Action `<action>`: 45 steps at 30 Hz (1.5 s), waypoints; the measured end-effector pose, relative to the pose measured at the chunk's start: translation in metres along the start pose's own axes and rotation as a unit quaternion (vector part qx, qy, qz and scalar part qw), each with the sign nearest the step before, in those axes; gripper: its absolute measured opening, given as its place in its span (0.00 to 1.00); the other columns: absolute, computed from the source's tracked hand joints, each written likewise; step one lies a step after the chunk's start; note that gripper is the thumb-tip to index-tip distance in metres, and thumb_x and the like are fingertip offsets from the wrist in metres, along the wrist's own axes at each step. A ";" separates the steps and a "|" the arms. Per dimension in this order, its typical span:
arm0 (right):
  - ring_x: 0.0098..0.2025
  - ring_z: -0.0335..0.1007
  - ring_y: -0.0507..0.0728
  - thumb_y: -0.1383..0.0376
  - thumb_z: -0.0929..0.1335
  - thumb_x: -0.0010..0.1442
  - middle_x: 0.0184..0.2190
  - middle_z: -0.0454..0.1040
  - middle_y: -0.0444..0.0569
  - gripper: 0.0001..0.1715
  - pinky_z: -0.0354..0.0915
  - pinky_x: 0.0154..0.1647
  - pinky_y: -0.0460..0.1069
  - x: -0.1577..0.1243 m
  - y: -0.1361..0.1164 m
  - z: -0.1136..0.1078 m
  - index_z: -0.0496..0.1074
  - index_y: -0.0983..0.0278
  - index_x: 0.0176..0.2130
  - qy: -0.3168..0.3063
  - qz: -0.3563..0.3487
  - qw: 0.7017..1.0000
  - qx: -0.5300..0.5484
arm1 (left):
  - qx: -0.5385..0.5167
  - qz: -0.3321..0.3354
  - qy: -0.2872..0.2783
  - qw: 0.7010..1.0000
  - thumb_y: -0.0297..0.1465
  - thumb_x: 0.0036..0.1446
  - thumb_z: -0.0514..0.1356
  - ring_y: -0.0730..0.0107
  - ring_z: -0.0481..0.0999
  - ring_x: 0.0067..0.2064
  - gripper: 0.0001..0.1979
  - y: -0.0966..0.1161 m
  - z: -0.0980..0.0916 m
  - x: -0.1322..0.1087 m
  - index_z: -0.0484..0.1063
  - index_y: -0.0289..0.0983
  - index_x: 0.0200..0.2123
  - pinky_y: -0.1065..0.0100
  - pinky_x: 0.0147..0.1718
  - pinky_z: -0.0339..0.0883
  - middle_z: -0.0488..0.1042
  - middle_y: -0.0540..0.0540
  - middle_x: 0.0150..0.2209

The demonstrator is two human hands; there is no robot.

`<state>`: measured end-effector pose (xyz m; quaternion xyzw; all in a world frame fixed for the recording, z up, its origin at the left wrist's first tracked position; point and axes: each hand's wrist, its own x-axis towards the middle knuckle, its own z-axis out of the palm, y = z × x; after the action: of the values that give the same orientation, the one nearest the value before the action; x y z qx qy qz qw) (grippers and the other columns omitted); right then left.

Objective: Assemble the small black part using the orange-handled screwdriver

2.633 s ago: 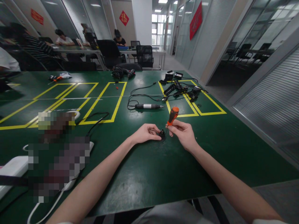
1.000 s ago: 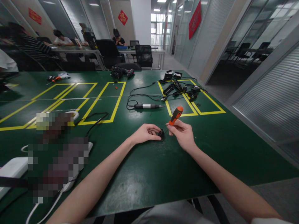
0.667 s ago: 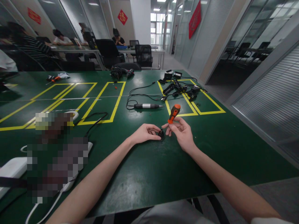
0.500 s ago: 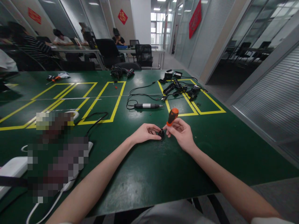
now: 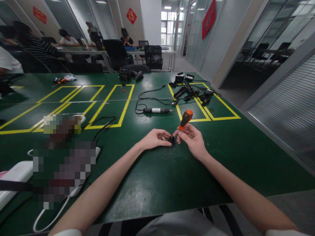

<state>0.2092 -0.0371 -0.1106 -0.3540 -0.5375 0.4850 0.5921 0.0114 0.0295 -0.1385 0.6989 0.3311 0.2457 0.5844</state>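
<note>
My left hand [image 5: 154, 139] rests on the green table [image 5: 159, 177], its fingers closed round a small black part [image 5: 171, 140] that stands on the table. My right hand [image 5: 193, 141] pinches an orange-handled screwdriver [image 5: 185, 119]. The handle leans up and to the right, and the tip points down at the black part. Both hands meet at the part near the table's middle.
A black and silver pen-shaped tool [image 5: 156, 110] with a cable lies behind my hands. Black cables and adapters [image 5: 190, 93] fill a yellow-taped box at the right. White power strips [image 5: 17, 172] lie at the left. People sit at a far desk [image 5: 66, 41].
The screwdriver handle has rocked from side to side while its tip stays on the black part. My left hand keeps its hold. The camera shifted slightly.
</note>
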 end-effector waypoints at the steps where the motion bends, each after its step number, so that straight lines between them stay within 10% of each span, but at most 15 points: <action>1: 0.25 0.72 0.51 0.56 0.76 0.59 0.31 0.81 0.45 0.15 0.71 0.28 0.49 0.000 0.000 0.000 0.71 0.61 0.39 0.005 -0.003 1.000 -0.001 | -0.001 -0.001 0.000 1.000 0.36 0.44 0.76 0.74 0.76 0.29 0.25 0.000 0.000 0.000 0.80 0.30 0.45 0.74 0.29 0.67 0.81 0.45 0.32; 29: 0.26 0.71 0.51 0.57 0.79 0.54 0.30 0.79 0.44 0.17 0.70 0.29 0.48 0.000 0.001 -0.002 0.74 0.61 0.37 0.029 0.000 0.999 -0.031 | 0.015 -0.006 0.003 1.000 0.37 0.44 0.76 0.75 0.74 0.28 0.25 0.002 0.000 0.000 0.80 0.30 0.43 0.74 0.28 0.66 0.79 0.47 0.28; 34: 0.24 0.69 0.50 0.55 0.76 0.57 0.30 0.77 0.45 0.13 0.69 0.26 0.48 0.002 0.002 -0.003 0.76 0.62 0.34 0.021 -0.011 0.998 -0.050 | -0.013 0.008 0.003 1.000 0.36 0.42 0.76 0.75 0.76 0.30 0.26 0.002 0.000 -0.001 0.77 0.32 0.45 0.73 0.30 0.68 0.82 0.42 0.41; 45: 0.25 0.70 0.51 0.57 0.79 0.52 0.30 0.78 0.45 0.15 0.70 0.27 0.48 0.001 0.001 -0.001 0.75 0.62 0.33 0.051 0.002 0.998 -0.043 | -0.003 -0.006 0.016 1.000 0.38 0.42 0.76 0.78 0.72 0.24 0.21 -0.001 -0.001 -0.002 0.77 0.32 0.36 0.76 0.25 0.62 0.78 0.49 0.25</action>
<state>0.2105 -0.0354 -0.1109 -0.4043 -0.5261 0.4437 0.6024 0.0092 0.0293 -0.1389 0.6916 0.3436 0.2542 0.5823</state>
